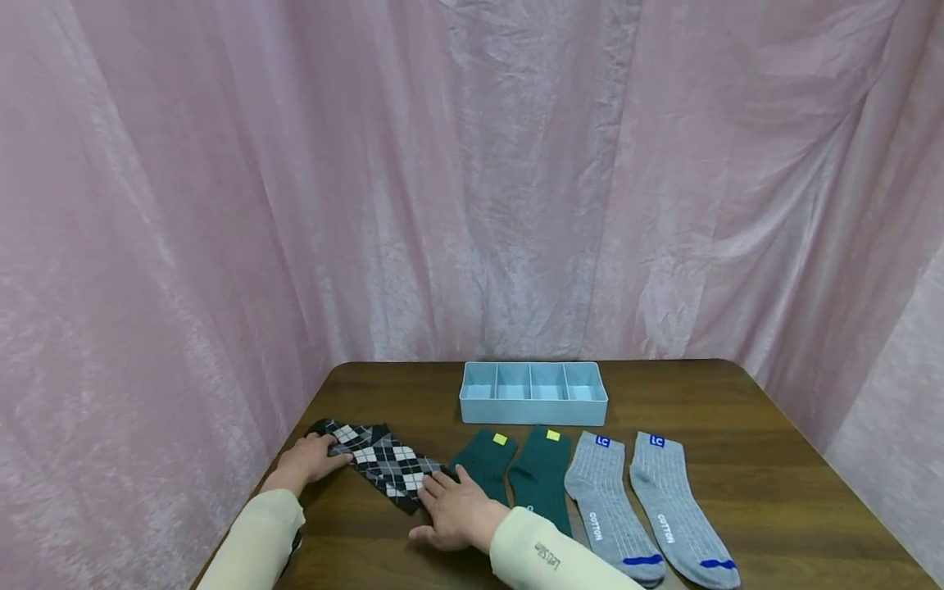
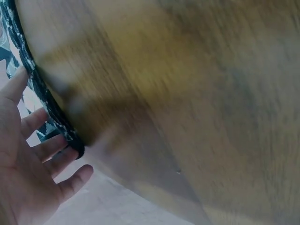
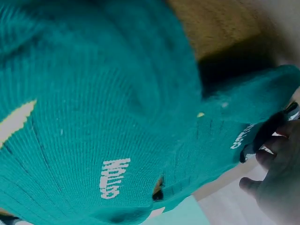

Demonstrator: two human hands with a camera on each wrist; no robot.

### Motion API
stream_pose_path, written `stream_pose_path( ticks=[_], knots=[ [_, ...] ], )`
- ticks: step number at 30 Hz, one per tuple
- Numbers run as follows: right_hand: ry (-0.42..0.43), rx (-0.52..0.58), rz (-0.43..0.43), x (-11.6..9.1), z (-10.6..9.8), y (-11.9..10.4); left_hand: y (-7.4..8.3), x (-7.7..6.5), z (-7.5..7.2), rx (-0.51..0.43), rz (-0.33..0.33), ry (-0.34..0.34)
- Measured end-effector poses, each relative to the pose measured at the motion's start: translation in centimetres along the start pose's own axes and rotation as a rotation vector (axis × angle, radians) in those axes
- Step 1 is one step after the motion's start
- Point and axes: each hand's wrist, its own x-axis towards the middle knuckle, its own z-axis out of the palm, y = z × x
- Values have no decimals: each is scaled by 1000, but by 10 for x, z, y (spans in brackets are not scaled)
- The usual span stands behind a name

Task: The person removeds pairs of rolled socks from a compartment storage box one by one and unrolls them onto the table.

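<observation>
A black, white and grey argyle sock piece point(image 1: 391, 463) lies slantwise at the left of the table; whether it is one sock or two overlapping I cannot tell. My left hand point(image 1: 308, 461) touches its far left end, and in the left wrist view the loosely spread fingers of that hand point(image 2: 28, 159) lie along the dark edge of the argyle fabric point(image 2: 63, 124). Palm down, my right hand point(image 1: 459, 510) rests its fingertips on the other end. Beside it lie two dark green socks point(image 1: 542, 475), partly hidden by the right hand and sleeve.
Two grey ribbed socks point(image 1: 612, 500) with blue labels lie at the right. Behind the socks stands a light blue box point(image 1: 533, 411) with several compartments. Pink curtains point(image 1: 369, 205) hang around the wooden table point(image 1: 774, 459).
</observation>
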Motion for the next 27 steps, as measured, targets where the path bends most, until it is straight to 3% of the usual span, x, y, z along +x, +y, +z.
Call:
stream_pose_path(
  ticks=[4,7,11,16,27],
  knots=[
    [15,44,-18,0,2,-1,-2,-2,0,52,33,76],
    [37,58,-56,-2,4,-5,-3,0,3,20,107,122],
    [62,28,-77,-3,4,-11,-2,2,10,-74,194,47],
    [56,26,-54,-2,1,-11,3,1,14,-120,144,-52],
    [48,47,-39,-3,0,-11,12,-4,13,-58,53,11]
  ],
)
